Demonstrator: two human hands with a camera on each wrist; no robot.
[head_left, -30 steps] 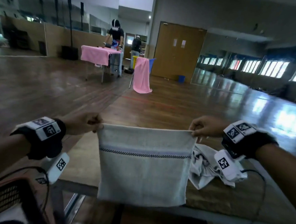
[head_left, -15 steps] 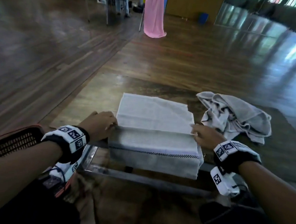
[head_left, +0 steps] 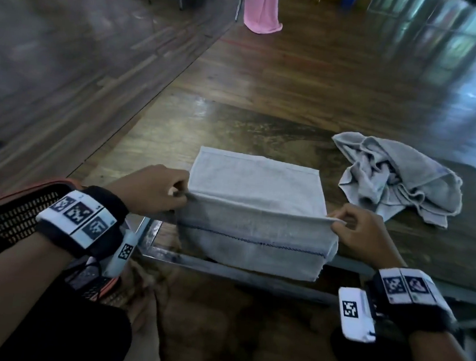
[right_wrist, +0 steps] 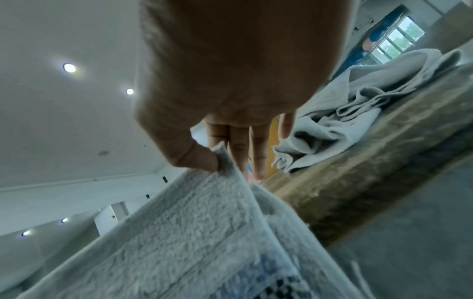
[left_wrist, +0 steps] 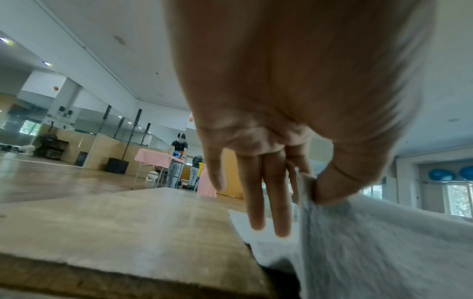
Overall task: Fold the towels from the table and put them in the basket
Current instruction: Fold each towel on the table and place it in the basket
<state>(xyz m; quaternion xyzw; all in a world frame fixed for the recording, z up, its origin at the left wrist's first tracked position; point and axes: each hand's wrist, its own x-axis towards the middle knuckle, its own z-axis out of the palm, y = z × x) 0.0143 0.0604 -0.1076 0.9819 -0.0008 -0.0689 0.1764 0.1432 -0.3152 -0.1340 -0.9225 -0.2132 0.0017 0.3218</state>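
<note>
Nearest, the grey towel (head_left: 253, 232) drapes over the near edge of the desk (head_left: 263, 125), its striped part hanging off while the far part lies flat on top. The left hand (head_left: 151, 191) pinches one corner of the raised fold line between thumb and forefinger, its other fingers straight; the right hand (head_left: 365, 234) pinches the opposite corner the same way. If either pinch slips, the hanging part probably drags the cloth off the edge, since much of its weight sits past the rim. Uneven pull from the two hands would likely skew the fold. The basket (head_left: 12, 215) sits at the left, beside the left wrist. Farther right, a crumpled second towel (head_left: 400, 174) lies unfolded, close enough that a wide sweep might snag it.
</note>
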